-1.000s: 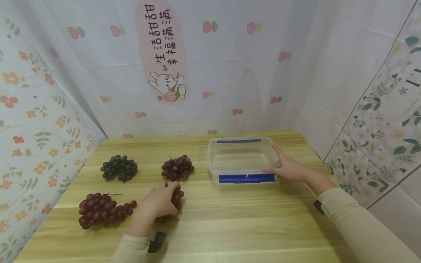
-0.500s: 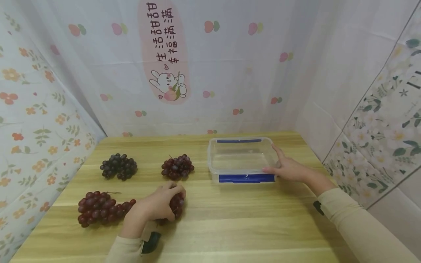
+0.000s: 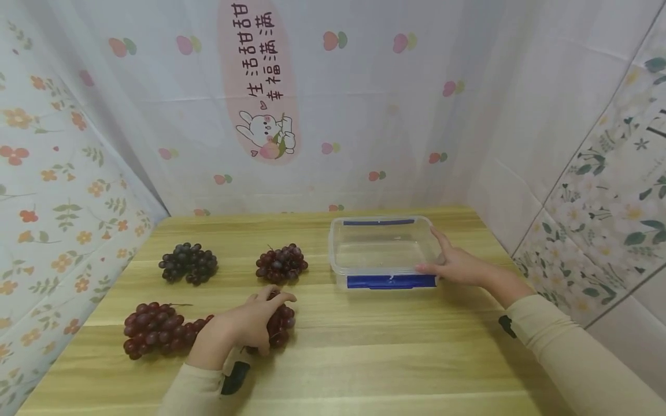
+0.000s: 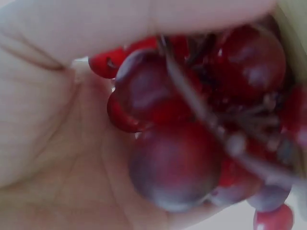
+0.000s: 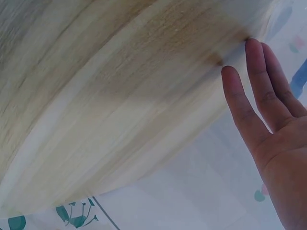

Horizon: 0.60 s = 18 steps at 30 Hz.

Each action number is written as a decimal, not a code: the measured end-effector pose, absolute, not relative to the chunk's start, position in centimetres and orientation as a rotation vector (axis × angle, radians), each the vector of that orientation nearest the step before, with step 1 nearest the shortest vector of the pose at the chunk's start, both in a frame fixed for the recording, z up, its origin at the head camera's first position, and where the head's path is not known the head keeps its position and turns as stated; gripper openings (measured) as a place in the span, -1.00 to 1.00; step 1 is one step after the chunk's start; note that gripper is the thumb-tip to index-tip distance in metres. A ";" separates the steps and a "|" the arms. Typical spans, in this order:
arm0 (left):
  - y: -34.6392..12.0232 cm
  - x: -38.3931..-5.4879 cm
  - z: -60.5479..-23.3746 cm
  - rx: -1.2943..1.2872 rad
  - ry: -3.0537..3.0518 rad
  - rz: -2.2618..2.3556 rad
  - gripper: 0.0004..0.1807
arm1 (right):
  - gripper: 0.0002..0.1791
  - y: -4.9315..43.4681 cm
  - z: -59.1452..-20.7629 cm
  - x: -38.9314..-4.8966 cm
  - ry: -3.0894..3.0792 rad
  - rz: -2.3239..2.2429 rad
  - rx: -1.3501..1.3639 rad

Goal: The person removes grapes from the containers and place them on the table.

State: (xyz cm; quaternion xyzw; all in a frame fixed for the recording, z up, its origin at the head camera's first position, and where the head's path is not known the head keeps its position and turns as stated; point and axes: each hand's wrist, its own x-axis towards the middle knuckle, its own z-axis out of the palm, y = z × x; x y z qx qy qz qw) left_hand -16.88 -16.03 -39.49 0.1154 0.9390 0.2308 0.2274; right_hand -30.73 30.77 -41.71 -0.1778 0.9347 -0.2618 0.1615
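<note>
My left hand (image 3: 247,323) curls round a bunch of dark red grapes (image 3: 281,326) near the front of the table; the hand covers part of the bunch. In the left wrist view the grapes (image 4: 175,163) and their brown stem lie between palm and fingers. My right hand (image 3: 460,264) holds the right side of a clear plastic food container (image 3: 340,271) with blue clips, its thumb over the front rim. From the right wrist view, several fingers of the right hand (image 5: 283,139) extend straight, fingertips close to the tabletop.
On the wooden table (image 3: 364,358), a larger red grape bunch (image 3: 158,329) lies left of the left hand, partly behind the forearm. Farther back are black grapes (image 3: 188,264) and another small dark red bunch (image 3: 281,264). Patterned curtains (image 3: 390,115) stand behind and on both sides.
The left hand has shifted slightly left at the wrist, and its grape bunch has turned a little, showing more grapes beside the fingers. The right hand and container stay in place.
</note>
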 end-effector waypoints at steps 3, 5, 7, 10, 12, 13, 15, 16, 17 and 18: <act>-16.1 -17.0 -39.2 0.342 2.580 0.617 0.24 | 0.40 31.0 -41.6 -30.8 2.659 -0.739 -0.513; -16.2 -17.0 -39.0 0.356 2.577 0.602 0.26 | 0.40 31.1 -41.6 -30.8 2.658 -0.728 -0.515; -16.3 -17.1 -38.8 0.356 2.573 0.596 0.27 | 0.40 31.3 -41.5 -30.9 2.657 -0.719 -0.519; -16.3 -17.0 -38.6 0.353 2.575 0.587 0.28 | 0.39 31.5 -41.6 -31.0 2.658 -0.703 -0.528; -16.3 -17.0 -38.5 0.355 2.578 0.588 0.27 | 0.38 31.6 -41.6 -31.0 2.662 -0.685 -0.532; -16.3 -16.9 -38.5 0.358 2.580 0.590 0.27 | 0.38 31.7 -41.6 -31.1 2.666 -0.674 -0.531; -16.3 -16.8 -38.4 0.362 2.579 0.599 0.25 | 0.38 31.8 -41.4 -31.1 2.673 -0.654 -0.532; -16.3 -16.8 -38.3 0.364 2.576 0.604 0.24 | 0.38 31.9 -41.3 -31.1 2.678 -0.644 -0.534; -16.3 -16.8 -38.2 0.365 2.571 0.613 0.23 | 0.38 31.9 -41.2 -31.1 2.682 -0.635 -0.534; -16.3 -16.7 -38.1 0.367 2.565 0.619 0.21 | 0.38 32.0 -41.0 -31.1 2.682 -0.631 -0.535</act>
